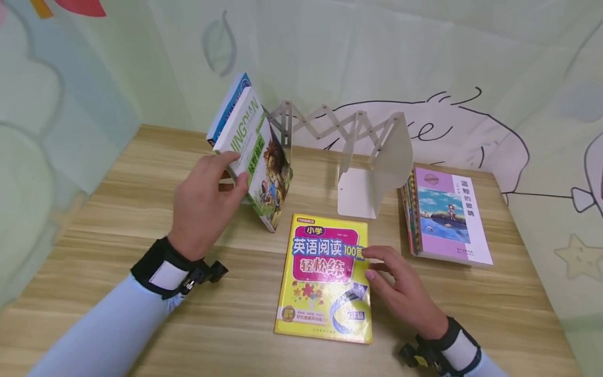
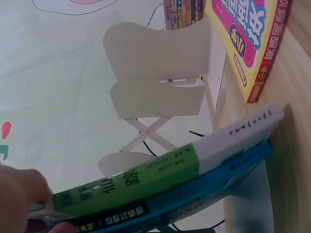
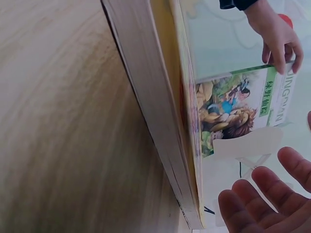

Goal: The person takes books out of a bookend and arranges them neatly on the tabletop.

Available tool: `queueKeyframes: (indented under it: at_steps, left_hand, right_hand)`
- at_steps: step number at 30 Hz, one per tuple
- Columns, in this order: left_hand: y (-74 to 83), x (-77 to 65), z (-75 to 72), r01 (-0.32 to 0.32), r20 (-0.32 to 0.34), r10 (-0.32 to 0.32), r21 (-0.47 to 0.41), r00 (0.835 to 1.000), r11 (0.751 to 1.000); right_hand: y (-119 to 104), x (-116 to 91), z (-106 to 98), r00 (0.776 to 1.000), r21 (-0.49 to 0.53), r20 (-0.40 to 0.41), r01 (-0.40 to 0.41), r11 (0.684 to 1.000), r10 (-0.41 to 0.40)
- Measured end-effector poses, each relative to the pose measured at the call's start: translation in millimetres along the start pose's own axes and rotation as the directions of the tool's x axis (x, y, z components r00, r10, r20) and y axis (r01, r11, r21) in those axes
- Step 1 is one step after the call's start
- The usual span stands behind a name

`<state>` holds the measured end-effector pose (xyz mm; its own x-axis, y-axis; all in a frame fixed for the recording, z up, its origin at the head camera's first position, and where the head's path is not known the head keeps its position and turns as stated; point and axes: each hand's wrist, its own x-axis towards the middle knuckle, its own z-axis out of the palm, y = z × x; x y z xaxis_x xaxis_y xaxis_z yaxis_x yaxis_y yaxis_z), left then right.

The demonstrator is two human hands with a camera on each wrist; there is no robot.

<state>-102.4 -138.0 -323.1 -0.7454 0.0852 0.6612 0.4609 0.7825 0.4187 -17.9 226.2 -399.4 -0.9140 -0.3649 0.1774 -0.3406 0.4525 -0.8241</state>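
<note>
My left hand [image 1: 202, 199] grips a green-and-white book [image 1: 259, 162] with a lion on its cover, its fingers and thumb near the book's upper left edge. That book stands tilted against a blue book [image 1: 230, 110] just behind it; both spines show in the left wrist view. A yellow book [image 1: 325, 309] with a pink panel lies flat, cover up, in front of me. Beside its right edge is my right hand [image 1: 405, 288], its fingertips right at the cover's edge. The fingers [image 3: 272, 187] look loosely extended and spread in the right wrist view.
A white expandable bookend [image 1: 393, 157] with a crisscross lattice stands at the back of the wooden table [image 1: 226, 324]. To its right leans a row of several books, the front one purple and white [image 1: 478, 225]. A printed cloth [image 1: 301, 47] hangs behind the table.
</note>
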Motion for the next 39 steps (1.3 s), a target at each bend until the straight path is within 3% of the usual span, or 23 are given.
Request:
queueKeyframes:
  at_steps: [4, 8, 12, 22, 28, 32, 39]
  left_hand:
    - [2.4, -0.8, 2.5, 0.002, -0.076, -0.009, -0.088, 0.997, 0.996]
    - [6.1, 0.1, 4.6, 0.015, -0.152, -0.034, -0.122, 0.988, 0.992]
    - [10.9, -0.7, 1.8, -0.015, -0.209, -0.017, -0.149, 0.978, 0.989]
    - [36.3, -8.1, -21.3, -0.126, -0.269, 0.074, -0.179, 0.960, 0.976]
    - [55.6, -16.7, -36.8, -0.151, -0.275, 0.078, -0.255, 0.958, 0.955]
    - [63.9, -21.1, -41.0, -0.164, -0.255, 0.070, -0.374, 0.965, 0.913]
    - [74.8, -23.2, -40.9, -0.100, -0.133, 0.021, -0.622, 0.991, 0.777]
  right_hand:
    - [2, -1, 0, 1.000, 0.010, 0.006, 0.008, 1.000, -0.008]
    - [1, -2, -1, 1.000, 0.016, 0.019, 0.001, 1.000, -0.001]
    - [0, -2, -1, 0.999, 0.020, 0.034, 0.006, 1.000, -0.007]
    - [0, -2, -3, 0.999, 0.024, 0.043, 0.011, 1.000, -0.012]
    - [-2, -1, -4, 1.000, 0.019, 0.029, 0.010, 1.000, -0.010]
    - [-3, 0, -4, 1.000, 0.017, 0.030, 0.008, 1.000, -0.008]
    - [-12, 7, -1, 0.999, 0.055, 0.042, 0.015, 0.998, -0.017]
